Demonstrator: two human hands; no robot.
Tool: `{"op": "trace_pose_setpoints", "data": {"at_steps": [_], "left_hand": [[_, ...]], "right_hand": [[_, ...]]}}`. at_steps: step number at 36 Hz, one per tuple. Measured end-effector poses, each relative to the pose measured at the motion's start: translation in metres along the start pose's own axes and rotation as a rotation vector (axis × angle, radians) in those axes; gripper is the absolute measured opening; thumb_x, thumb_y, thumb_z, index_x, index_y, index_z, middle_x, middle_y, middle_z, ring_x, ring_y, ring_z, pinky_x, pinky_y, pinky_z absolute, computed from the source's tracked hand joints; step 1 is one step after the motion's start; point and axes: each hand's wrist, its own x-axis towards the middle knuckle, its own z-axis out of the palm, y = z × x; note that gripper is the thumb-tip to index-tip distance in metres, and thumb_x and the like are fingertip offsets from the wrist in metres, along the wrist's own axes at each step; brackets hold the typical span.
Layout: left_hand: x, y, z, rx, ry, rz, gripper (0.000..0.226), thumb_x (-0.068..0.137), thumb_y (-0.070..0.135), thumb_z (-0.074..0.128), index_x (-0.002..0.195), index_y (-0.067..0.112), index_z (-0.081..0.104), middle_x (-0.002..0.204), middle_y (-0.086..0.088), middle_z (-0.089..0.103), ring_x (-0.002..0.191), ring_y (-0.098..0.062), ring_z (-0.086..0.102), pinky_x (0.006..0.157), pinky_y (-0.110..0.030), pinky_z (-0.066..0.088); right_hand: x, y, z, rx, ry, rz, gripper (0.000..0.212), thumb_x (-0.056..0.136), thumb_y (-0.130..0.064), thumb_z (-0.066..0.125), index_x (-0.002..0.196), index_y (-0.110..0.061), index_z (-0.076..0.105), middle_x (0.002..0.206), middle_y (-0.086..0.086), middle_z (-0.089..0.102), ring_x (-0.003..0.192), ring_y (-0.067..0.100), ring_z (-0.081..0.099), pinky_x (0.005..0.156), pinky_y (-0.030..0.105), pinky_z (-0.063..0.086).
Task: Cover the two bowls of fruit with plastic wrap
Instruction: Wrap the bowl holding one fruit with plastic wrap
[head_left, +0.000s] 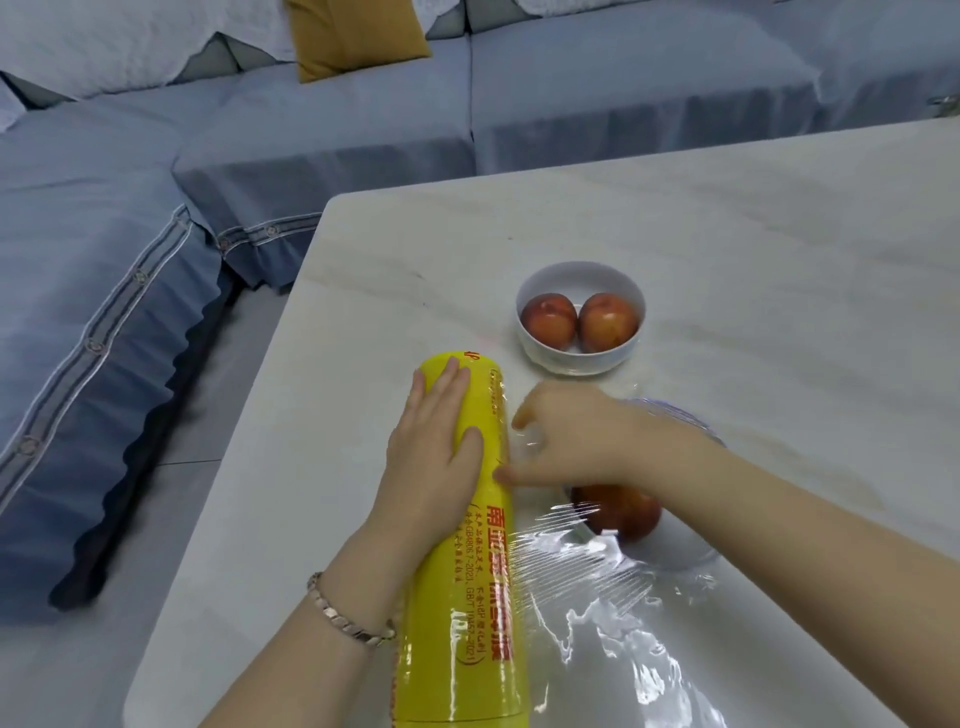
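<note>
Roll (467, 571) is laid along the table's (779, 234) left edge, pressed under the flat left hand (434, 447); film (597, 597) is pinched by the right hand (571, 441) beside it, over the near bowl (691, 556); far bowl (580, 358) uncovered.

Your roll (467, 571) is bright yellow w/ red-orange print. At 1 o'clock from it, the white bowl (530, 296) holds red-orange fruit (608, 322) w/ yellow blush. Wrap (623, 649) at 4 o'clock: clear, white glints. Table (727, 234): off-white marble, faint grey veins. Sofa (104, 260) at 10 o'clock: grey-blue, striped trim. Cushion (353, 36): mustard. Your bracelet (343, 618): rose-gold.
</note>
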Motion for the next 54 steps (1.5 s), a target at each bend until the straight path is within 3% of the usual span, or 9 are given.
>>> {"op": "trace_pose_setpoints", "data": {"at_steps": [10, 22, 26, 28, 34, 37, 46, 51, 54], "left_hand": [[0.002, -0.013, -0.002, -0.135, 0.022, -0.008, 0.053, 0.097, 0.014, 0.042, 0.145, 0.030, 0.024, 0.143, 0.028, 0.008, 0.139, 0.003, -0.004, 0.110, -0.018, 0.002], [0.004, -0.005, 0.004, -0.035, 0.010, -0.013, 0.054, 0.097, 0.019, 0.041, 0.146, 0.032, 0.022, 0.153, 0.023, 0.011, 0.142, 0.001, -0.006, 0.105, -0.017, 0.003], [0.005, -0.004, 0.003, -0.033, 0.010, -0.009, 0.052, 0.097, 0.023, 0.041, 0.146, 0.031, 0.023, 0.155, 0.019, 0.010, 0.143, 0.000, -0.006, 0.106, -0.017, 0.002], [0.004, -0.005, 0.001, -0.054, 0.010, -0.012, 0.052, 0.097, 0.029, 0.043, 0.145, 0.032, 0.023, 0.155, 0.020, 0.010, 0.143, 0.000, -0.006, 0.107, -0.019, 0.003], [0.005, -0.007, 0.002, -0.081, 0.041, -0.009, 0.060, 0.091, 0.037, 0.054, 0.144, 0.030, 0.028, 0.154, 0.020, 0.013, 0.143, 0.000, -0.003, 0.107, -0.017, 0.005], [0.007, -0.005, 0.005, -0.053, 0.043, -0.003, 0.061, 0.090, 0.035, 0.055, 0.144, 0.028, 0.028, 0.155, 0.018, 0.013, 0.144, -0.002, -0.004, 0.106, -0.017, 0.005], [0.008, -0.007, 0.005, -0.042, 0.036, -0.002, 0.063, 0.090, 0.032, 0.057, 0.145, 0.026, 0.026, 0.156, 0.016, 0.012, 0.144, -0.004, -0.004, 0.108, -0.020, 0.006], [0.006, -0.009, 0.003, -0.068, 0.036, -0.004, 0.061, 0.091, 0.034, 0.055, 0.145, 0.028, 0.026, 0.156, 0.017, 0.011, 0.144, -0.003, -0.004, 0.107, -0.020, 0.006], [0.006, -0.007, 0.003, -0.064, 0.037, -0.007, 0.061, 0.092, 0.034, 0.054, 0.145, 0.028, 0.025, 0.156, 0.017, 0.010, 0.144, -0.003, -0.005, 0.107, -0.021, 0.006]], "right_hand": [[0.003, -0.003, 0.016, 0.210, 0.043, -0.019, 0.028, 0.061, -0.035, 0.071, 0.059, -0.023, 0.046, 0.080, 0.001, 0.060, 0.077, 0.020, 0.056, 0.071, 0.032, 0.049], [0.004, -0.003, 0.029, 0.061, 0.148, 0.054, 0.032, 0.074, -0.016, 0.052, 0.052, -0.016, 0.030, 0.065, 0.000, 0.044, 0.070, 0.026, 0.041, 0.046, 0.023, 0.020], [0.001, -0.006, 0.028, 0.064, 0.176, 0.089, 0.002, 0.082, -0.018, 0.050, 0.083, -0.019, 0.051, 0.090, 0.010, 0.060, 0.092, 0.033, 0.056, 0.062, 0.028, 0.031], [-0.001, -0.010, 0.028, 0.031, 0.203, 0.102, 0.023, 0.086, -0.021, 0.047, 0.107, -0.015, 0.051, 0.105, 0.011, 0.063, 0.100, 0.032, 0.056, 0.073, 0.031, 0.036], [-0.016, -0.010, 0.025, 0.129, 0.231, -0.106, 0.058, 0.070, -0.026, 0.019, 0.093, -0.012, 0.070, 0.108, 0.012, 0.063, 0.103, 0.032, 0.055, 0.091, 0.034, 0.037], [-0.022, -0.006, 0.024, 0.154, 0.212, -0.135, 0.061, 0.069, -0.028, 0.016, 0.084, -0.007, 0.072, 0.103, 0.016, 0.066, 0.098, 0.035, 0.058, 0.088, 0.036, 0.043], [-0.035, 0.002, 0.028, 0.265, 0.225, -0.316, 0.034, 0.061, -0.012, 0.033, 0.052, -0.015, 0.066, 0.088, 0.006, 0.073, 0.079, 0.021, 0.063, 0.081, 0.028, 0.047], [-0.051, -0.001, 0.025, 0.300, 0.267, -0.110, 0.049, 0.069, -0.037, 0.028, 0.088, -0.023, 0.071, 0.100, -0.006, 0.068, 0.099, 0.013, 0.058, 0.095, 0.032, 0.046], [-0.052, -0.006, 0.028, 0.109, 0.165, -0.119, 0.058, 0.074, -0.063, 0.036, 0.104, -0.024, 0.066, 0.117, -0.006, 0.057, 0.118, 0.011, 0.044, 0.106, 0.026, 0.027]]}}
